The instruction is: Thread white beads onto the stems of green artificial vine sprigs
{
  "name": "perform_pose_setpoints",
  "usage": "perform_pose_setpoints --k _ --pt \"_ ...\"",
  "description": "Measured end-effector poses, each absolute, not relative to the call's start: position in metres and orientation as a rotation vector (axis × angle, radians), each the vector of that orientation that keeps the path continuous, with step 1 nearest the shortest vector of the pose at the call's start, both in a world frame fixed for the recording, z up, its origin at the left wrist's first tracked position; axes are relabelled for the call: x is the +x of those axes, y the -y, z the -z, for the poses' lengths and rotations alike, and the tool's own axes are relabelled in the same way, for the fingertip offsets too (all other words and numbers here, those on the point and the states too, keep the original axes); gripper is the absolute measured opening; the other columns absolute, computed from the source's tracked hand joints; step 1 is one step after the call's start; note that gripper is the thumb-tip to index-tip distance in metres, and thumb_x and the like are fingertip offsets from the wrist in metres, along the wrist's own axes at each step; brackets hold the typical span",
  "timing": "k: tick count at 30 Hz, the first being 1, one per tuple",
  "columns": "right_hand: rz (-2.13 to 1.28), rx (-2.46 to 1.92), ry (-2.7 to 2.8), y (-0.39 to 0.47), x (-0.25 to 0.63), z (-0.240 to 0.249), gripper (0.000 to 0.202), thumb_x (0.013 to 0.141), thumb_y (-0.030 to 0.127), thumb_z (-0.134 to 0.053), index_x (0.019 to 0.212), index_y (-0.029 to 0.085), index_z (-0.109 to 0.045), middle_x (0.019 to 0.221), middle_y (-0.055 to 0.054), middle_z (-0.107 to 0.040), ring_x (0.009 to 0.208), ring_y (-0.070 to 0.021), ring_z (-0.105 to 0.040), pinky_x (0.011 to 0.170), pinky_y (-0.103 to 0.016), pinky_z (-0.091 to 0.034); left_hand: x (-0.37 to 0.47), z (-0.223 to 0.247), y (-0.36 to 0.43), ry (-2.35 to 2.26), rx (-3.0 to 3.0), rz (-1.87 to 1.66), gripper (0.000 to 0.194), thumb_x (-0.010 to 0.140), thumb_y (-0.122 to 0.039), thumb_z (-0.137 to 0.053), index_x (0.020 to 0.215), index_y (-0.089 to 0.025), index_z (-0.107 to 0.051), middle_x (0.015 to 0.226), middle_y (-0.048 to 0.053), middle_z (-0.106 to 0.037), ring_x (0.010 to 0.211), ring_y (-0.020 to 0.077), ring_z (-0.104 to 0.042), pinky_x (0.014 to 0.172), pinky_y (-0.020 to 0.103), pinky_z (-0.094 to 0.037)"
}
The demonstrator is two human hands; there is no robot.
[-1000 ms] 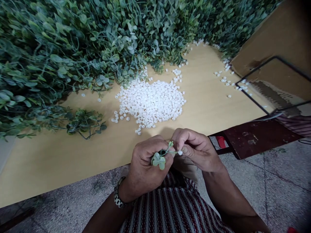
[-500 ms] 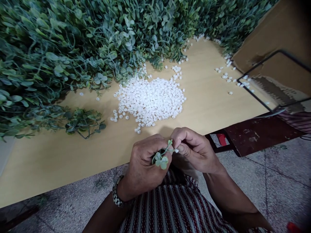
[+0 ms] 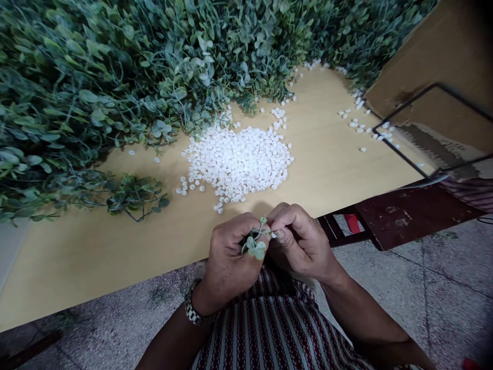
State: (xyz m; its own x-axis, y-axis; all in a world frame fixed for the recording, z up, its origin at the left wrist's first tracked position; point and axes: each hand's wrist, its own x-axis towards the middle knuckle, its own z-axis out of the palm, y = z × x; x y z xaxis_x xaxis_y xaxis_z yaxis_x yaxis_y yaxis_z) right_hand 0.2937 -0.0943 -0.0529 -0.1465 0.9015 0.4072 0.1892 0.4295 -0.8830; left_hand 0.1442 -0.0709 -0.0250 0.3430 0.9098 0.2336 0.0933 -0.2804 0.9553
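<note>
My left hand (image 3: 233,257) is closed around a small artificial leaf sprig (image 3: 256,247), whose green leaves poke out between thumb and fingers. Close against it, my right hand (image 3: 304,239) pinches a tiny white plastic piece (image 3: 273,235) between thumb and forefinger, at the end of the sprig's stem. Whether the stem passes through the piece is too small to tell. Just beyond both hands lies a heap of similar white pieces (image 3: 242,162) on the tan tabletop (image 3: 185,236).
A thick mass of artificial greenery (image 3: 154,67) fills the far side of the table. A loose leafy sprig (image 3: 134,195) lies at the left. To the right stand a torn cardboard box (image 3: 442,56) and a black wire frame (image 3: 408,154), with a dark red bench (image 3: 408,216) below.
Both hands have drawn slightly closer together. My right hand has shifted a little left, bringing the white piece nearer to the left hand's fingers.
</note>
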Motion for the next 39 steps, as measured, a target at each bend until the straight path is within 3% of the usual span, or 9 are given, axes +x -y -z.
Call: perform_pose_setpoints --k 4,7,10,12,17,26,32,39 --pt "-0.669 -0.969 1.693 0.093 0.294 0.051 0.015 0.085 0.005 -0.048 0.087 0.019 -0.05 0.074 -0.001 -0.053 0.069 -0.0141 -0.053 0.061 -0.029 -0.043 0.141 0.021 0.069 -0.886 1.635 -0.98 0.016 0.077 -0.012 -0.058 0.062 -0.014 -0.054 0.056 -0.004 -0.042 0.052 0.0079 -0.038 0.049 0.02 -0.034" --pt "-0.616 -0.977 1.691 0.093 0.295 0.049 0.016 0.083 0.003 -0.049 0.086 0.018 -0.052 0.073 -0.001 -0.053 0.067 -0.0127 -0.052 0.059 -0.027 -0.042 0.138 0.017 0.069 -0.858 1.585 -0.9 0.01 0.08 -0.018 -0.057 0.071 -0.013 -0.057 0.061 -0.002 -0.048 0.056 0.0095 -0.043 0.052 0.021 -0.037" --pt "-0.648 -0.982 1.678 0.093 0.298 0.048 0.015 0.083 0.003 -0.05 0.087 0.018 -0.053 0.073 -0.001 -0.054 0.066 -0.0119 -0.052 0.059 -0.027 -0.043 0.135 0.015 0.071 -0.827 1.527 -0.895 0.015 0.084 -0.026 -0.053 0.08 -0.014 -0.059 0.066 0.0 -0.053 0.06 0.0116 -0.046 0.057 0.023 -0.039" --pt "-0.679 -0.973 1.671 0.094 0.3 0.046 0.016 0.083 0.004 -0.05 0.091 0.017 -0.055 0.076 -0.002 -0.056 0.069 -0.0125 -0.054 0.06 -0.027 -0.044 0.134 0.017 0.072 -0.84 1.487 -0.888 0.019 0.087 -0.029 -0.05 0.076 -0.015 -0.058 0.064 0.0 -0.05 0.059 0.0112 -0.044 0.055 0.023 -0.037" --pt "-0.756 -0.98 1.579 0.091 0.304 0.035 0.02 0.083 0.007 -0.054 0.099 0.018 -0.061 0.08 -0.003 -0.059 0.073 -0.0134 -0.057 0.062 -0.027 -0.046 0.136 0.021 0.071 -0.836 1.479 -0.881 0.027 0.087 -0.024 -0.05 0.061 -0.015 -0.05 0.058 -0.002 -0.042 0.055 0.0098 -0.039 0.053 0.024 -0.032" --pt "-0.56 -0.878 1.706 0.087 0.299 0.032 0.016 0.076 -0.001 -0.055 0.082 0.014 -0.058 0.068 -0.002 -0.056 0.063 -0.0114 -0.053 0.054 -0.025 -0.043 0.139 0.015 0.07 -0.806 1.527 -0.892 0.022 0.085 -0.023 -0.049 0.066 -0.014 -0.055 0.059 0.0 -0.046 0.055 0.0111 -0.042 0.052 0.024 -0.034" --pt "-0.47 -0.897 1.746 0.09 0.297 0.033 0.016 0.075 -0.001 -0.053 0.081 0.013 -0.057 0.066 -0.002 -0.053 0.061 -0.0112 -0.05 0.052 -0.025 -0.04 0.142 0.019 0.068 -0.775 1.501 -1.009 0.015 0.078 -0.009 -0.054 0.064 -0.015 -0.055 0.061 0.0 -0.05 0.058 0.0114 -0.046 0.054 0.023 -0.039" --pt "-0.573 -0.861 1.824 0.076 0.306 0.03 0.009 0.084 0.01 -0.053 0.089 0.016 -0.059 0.069 -0.001 -0.058 0.064 -0.012 -0.054 0.054 -0.025 -0.046 0.136 0.026 0.067 -0.775 1.43 -1.019 0.012 0.077 -0.009 -0.058 0.066 -0.015 -0.059 0.061 0.0 -0.052 0.056 0.0101 -0.045 0.052 0.022 -0.038"
